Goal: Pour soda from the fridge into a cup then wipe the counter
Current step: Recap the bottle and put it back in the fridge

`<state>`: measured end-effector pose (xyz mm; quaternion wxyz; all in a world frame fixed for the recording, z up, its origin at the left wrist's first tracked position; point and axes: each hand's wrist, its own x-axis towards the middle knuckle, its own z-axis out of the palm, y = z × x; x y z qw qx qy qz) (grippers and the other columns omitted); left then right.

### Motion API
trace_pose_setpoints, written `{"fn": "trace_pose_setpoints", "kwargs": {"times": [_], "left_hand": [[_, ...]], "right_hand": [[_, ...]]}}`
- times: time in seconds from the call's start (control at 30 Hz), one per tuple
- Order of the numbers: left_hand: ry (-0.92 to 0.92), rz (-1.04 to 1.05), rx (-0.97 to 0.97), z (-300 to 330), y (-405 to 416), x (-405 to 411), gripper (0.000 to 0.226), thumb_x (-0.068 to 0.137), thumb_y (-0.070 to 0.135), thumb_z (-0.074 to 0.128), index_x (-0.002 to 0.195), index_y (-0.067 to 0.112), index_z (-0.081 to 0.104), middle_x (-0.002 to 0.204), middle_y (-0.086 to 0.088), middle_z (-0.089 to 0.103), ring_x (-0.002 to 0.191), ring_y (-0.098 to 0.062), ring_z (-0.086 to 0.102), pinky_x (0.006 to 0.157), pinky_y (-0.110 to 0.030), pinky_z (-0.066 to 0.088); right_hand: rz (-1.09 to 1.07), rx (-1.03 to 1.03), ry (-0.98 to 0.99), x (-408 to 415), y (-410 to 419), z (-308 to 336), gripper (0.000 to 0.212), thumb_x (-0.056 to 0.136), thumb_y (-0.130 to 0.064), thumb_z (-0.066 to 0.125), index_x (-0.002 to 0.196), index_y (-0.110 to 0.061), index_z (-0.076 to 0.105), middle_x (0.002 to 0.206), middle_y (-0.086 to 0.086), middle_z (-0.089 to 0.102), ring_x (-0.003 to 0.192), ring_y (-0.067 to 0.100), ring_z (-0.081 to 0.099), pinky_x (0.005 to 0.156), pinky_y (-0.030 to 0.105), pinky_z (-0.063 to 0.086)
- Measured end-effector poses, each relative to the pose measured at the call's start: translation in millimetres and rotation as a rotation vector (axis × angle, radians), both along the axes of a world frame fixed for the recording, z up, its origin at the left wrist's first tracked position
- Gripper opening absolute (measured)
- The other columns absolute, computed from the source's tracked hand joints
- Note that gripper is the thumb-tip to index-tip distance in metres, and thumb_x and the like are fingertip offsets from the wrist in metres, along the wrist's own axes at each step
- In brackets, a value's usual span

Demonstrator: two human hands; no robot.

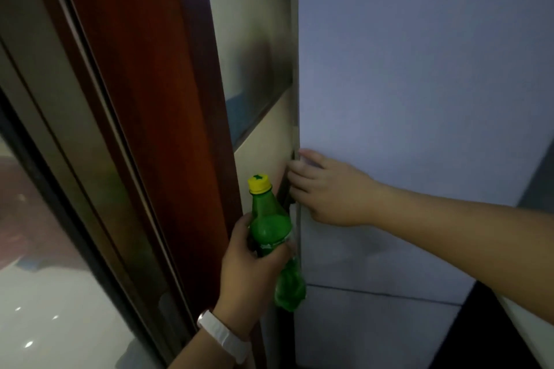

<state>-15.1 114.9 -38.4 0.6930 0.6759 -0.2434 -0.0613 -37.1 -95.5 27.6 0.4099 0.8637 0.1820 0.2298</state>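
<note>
- Step in hand: the soda bottle (271, 237) is already out of the fridge, and the fridge door (419, 99) is judged to be at or near closure. No interior is visible, and only a dark gap shows at the door's left edge.
- Left hand (251, 269): the fingers are wrapped firmly around the bottle's middle, thumb on the near side. A white wristband (223, 335) is worn at the wrist.
- Right hand (326, 189): the palm is laid flat on the door face, with the fingers slightly spread and their tips at the door's left edge. Nothing is gripped.
- Location of the bottle: it is held at about 6 o'clock in the view, just beside the door edge and at 7 o'clock from the right hand.
- Orientation: the long axis runs near upright, tilted slightly. The yellow cap (259, 183) points to 12 o'clock and is still fitted; the base leans toward 5 o'clock.
- Next move: the door is to be pressed fully shut, then the bottle carried to the counter and cup, neither of which is in view.
</note>
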Motion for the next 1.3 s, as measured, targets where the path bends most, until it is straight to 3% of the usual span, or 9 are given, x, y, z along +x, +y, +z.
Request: {"fn": "trace_pose_setpoints", "kwargs": {"times": [0.17, 0.27, 0.47, 0.63, 0.93, 1.2, 1.3], "left_hand": [[0.019, -0.081, -0.024, -4.9, 15.6, -12.3, 0.052, 0.074, -0.003, 0.079, 0.110, 0.029, 0.059, 0.097, 0.005, 0.071, 0.083, -0.002, 0.069, 0.065, -0.014, 0.053], [0.022, -0.133, -0.028, -4.4, 26.9, -24.5, 0.052, 0.073, -0.003, 0.080, 0.106, 0.032, 0.058, 0.098, 0.003, 0.071, 0.083, -0.003, 0.069, 0.066, -0.015, 0.054], [0.024, -0.220, -0.045, -6.8, 42.4, -51.5, 0.055, 0.073, -0.007, 0.078, 0.117, 0.018, 0.059, 0.101, -0.006, 0.072, 0.090, -0.017, 0.070, 0.072, -0.022, 0.057], [0.048, -0.259, -0.082, -6.5, 57.3, -89.0, 0.054, 0.073, -0.005, 0.079, 0.113, 0.026, 0.060, 0.102, -0.002, 0.073, 0.093, -0.016, 0.071, 0.079, -0.028, 0.057], [0.010, -0.418, -0.096, 0.3, 67.5, -155.5, 0.051, 0.073, -0.007, 0.078, 0.108, 0.025, 0.062, 0.097, 0.002, 0.074, 0.089, -0.012, 0.070, 0.071, -0.020, 0.055], [0.025, -0.578, -0.091, 3.3, 48.6, -190.6, 0.053, 0.071, 0.001, 0.084, 0.109, 0.033, 0.065, 0.106, 0.000, 0.073, 0.101, -0.022, 0.069, 0.083, -0.040, 0.054], [-0.025, -0.628, -0.100, 13.6, 34.4, -196.0, 0.053, 0.074, -0.001, 0.080, 0.115, 0.027, 0.063, 0.108, -0.001, 0.073, 0.101, -0.020, 0.069, 0.082, -0.035, 0.054]], "right_hand": [[-0.073, 0.025, -0.006, -33.4, 21.4, -2.7, 0.041, 0.077, -0.022, 0.037, 0.098, -0.006, 0.068, 0.110, 0.019, 0.064, 0.120, 0.036, 0.051, 0.118, 0.050, 0.000], [-0.111, 0.014, -0.009, -58.6, 33.5, -5.8, 0.045, 0.078, -0.023, 0.035, 0.103, -0.006, 0.067, 0.117, 0.020, 0.062, 0.124, 0.036, 0.047, 0.117, 0.053, 0.007], [-0.163, -0.004, 0.003, -112.5, 50.5, -3.1, 0.043, 0.080, -0.027, 0.040, 0.111, -0.008, 0.064, 0.127, 0.019, 0.057, 0.132, 0.036, 0.040, 0.116, 0.055, 0.012], [-0.221, 0.001, -0.039, -166.9, 68.5, -7.0, 0.041, 0.081, -0.025, 0.038, 0.108, -0.009, 0.065, 0.132, 0.019, 0.056, 0.134, 0.035, 0.039, 0.115, 0.057, 0.013], [-0.368, 0.150, -0.081, -277.9, 92.8, -18.7, 0.040, 0.075, -0.028, 0.055, 0.108, -0.008, 0.064, 0.139, 0.020, 0.050, 0.140, 0.034, 0.034, 0.115, 0.057, 0.017], [-0.547, 0.227, -0.123, -362.3, 99.4, -24.1, 0.043, 0.077, -0.032, 0.062, 0.115, -0.012, 0.064, 0.149, 0.018, 0.039, 0.144, 0.033, 0.023, 0.117, 0.053, 0.007], [-0.613, 0.274, -0.157, -386.9, 99.8, -28.9, 0.048, 0.075, -0.032, 0.066, 0.120, -0.014, 0.062, 0.152, 0.017, 0.035, 0.144, 0.034, 0.021, 0.117, 0.054, 0.010]]}}
